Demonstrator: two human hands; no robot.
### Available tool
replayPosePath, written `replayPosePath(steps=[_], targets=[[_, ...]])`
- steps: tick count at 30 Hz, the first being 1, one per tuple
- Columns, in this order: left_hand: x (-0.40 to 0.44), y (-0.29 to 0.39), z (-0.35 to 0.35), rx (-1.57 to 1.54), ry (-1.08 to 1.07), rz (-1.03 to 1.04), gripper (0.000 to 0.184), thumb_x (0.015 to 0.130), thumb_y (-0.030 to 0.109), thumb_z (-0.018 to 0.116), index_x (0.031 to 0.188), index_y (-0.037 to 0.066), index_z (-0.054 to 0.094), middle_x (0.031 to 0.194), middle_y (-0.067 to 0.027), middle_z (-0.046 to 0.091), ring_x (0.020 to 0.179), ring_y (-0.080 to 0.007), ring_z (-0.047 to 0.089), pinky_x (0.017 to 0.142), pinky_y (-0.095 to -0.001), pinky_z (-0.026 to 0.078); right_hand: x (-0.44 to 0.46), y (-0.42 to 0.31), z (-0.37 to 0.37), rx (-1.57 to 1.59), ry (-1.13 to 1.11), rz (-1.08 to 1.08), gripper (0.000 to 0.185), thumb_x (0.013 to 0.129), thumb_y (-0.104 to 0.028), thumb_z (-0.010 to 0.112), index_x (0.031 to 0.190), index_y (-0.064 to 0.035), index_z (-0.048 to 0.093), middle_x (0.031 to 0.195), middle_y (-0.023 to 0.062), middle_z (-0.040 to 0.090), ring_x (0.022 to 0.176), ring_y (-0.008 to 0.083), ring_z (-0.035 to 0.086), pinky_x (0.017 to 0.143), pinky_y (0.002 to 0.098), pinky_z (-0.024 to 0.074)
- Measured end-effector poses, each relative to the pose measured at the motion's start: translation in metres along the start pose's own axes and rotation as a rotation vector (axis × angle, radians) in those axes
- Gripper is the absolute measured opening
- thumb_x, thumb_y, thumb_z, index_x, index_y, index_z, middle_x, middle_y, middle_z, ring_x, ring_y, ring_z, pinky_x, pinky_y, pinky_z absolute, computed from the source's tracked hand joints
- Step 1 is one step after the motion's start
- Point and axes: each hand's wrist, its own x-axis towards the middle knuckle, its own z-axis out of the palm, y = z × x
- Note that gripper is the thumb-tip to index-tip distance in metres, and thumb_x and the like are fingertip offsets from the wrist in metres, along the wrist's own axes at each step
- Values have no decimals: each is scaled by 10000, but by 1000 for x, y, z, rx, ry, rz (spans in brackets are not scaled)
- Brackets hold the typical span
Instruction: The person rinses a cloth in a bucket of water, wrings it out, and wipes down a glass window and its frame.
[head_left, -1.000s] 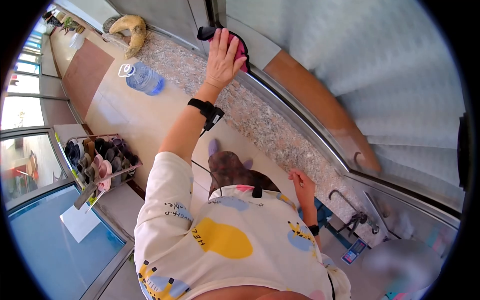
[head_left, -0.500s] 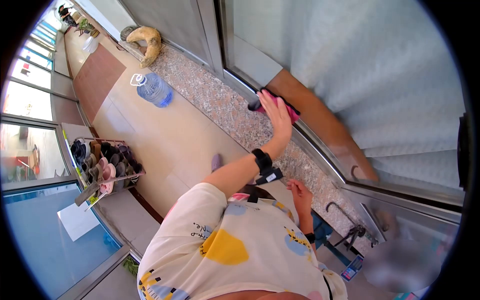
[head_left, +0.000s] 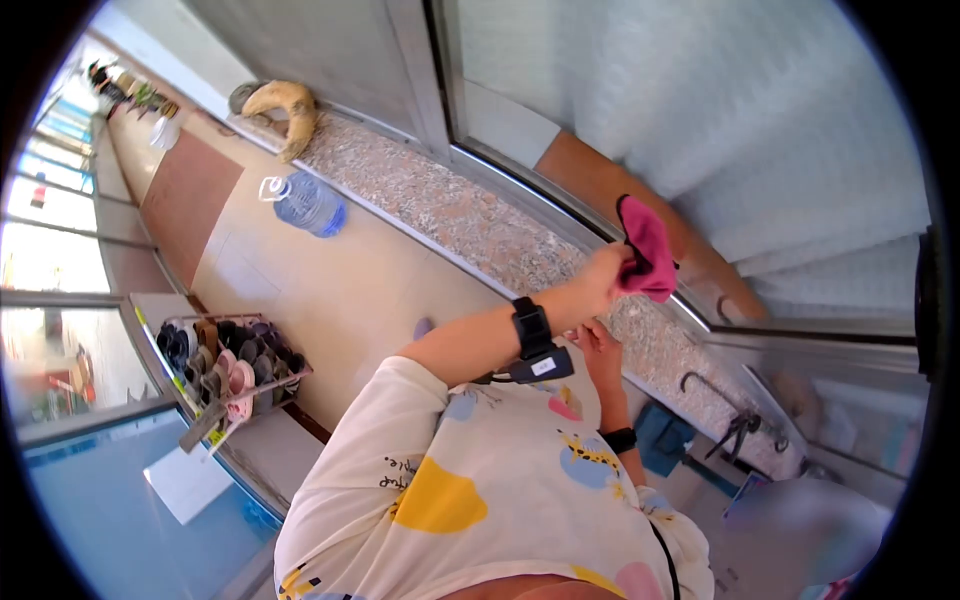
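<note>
My left hand (head_left: 603, 276) is closed around the edge of a pink cloth (head_left: 650, 250) with black trim. The cloth hangs bunched from the fingers, in front of the window's lower metal frame (head_left: 560, 201). Just below it and nearer to my body is my right hand (head_left: 599, 352), its fingers loosely bent and a little apart, with nothing visible in them. Both wrists wear black bands, and a small black box is fixed to the left one.
A speckled stone sill (head_left: 430, 200) runs below the window. On the tiled floor stand a large water bottle (head_left: 308, 205) and a shoe rack (head_left: 235, 365). A curved yellowish object (head_left: 290, 112) lies farther up the sill. A walking stick (head_left: 715, 403) is at the right.
My left hand slid the cloth down along the window frame to the right, then lifted it and now grips it bunched. My right hand has moved slightly up, close to the left forearm.
</note>
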Motion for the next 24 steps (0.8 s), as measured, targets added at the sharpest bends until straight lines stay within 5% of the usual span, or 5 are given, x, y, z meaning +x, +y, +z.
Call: replayPosePath(steps=[4,10,12,14,24], targets=[[-45,45,-125,-109,-414,112,409,978,338,466,1230,19,504,1152,-175,599,1076,-288,598,954,-429,489,-19,-24,11,472,123,407,286,993,-241,499,1199,-58,575,1094,81,658,979,173,650,816,287,515],[-81,100,-176,304,-286,3,325,937,225,517,1200,39,560,1113,-142,644,1006,-297,639,872,-392,526,1,-77,104,1156,48,530,613,972,-554,392,1420,-137,356,1394,93,471,1240,254,494,961,487,446],[-110,105,-122,1357,-252,708,375,866,26,553,1232,106,577,1148,-109,645,1015,-264,641,856,-361,511,6,-88,134,1281,84,479,629,964,-569,398,1417,-134,365,1396,87,472,1245,253,489,972,489,438],[-110,98,-114,1575,-292,986,401,807,-3,534,1180,123,605,1110,-98,639,952,-308,635,803,-405,531,12,-100,151,1491,118,399,607,959,-570,412,1363,-118,452,1350,78,525,1196,246,532,989,467,439],[-112,96,-109,1294,-454,300,579,898,236,608,1420,106,393,1299,-218,536,1168,-350,557,945,-366,441,-18,-98,143,1606,334,589,365,948,-356,555,1191,-87,599,1151,79,647,1039,212,624,905,387,495]])
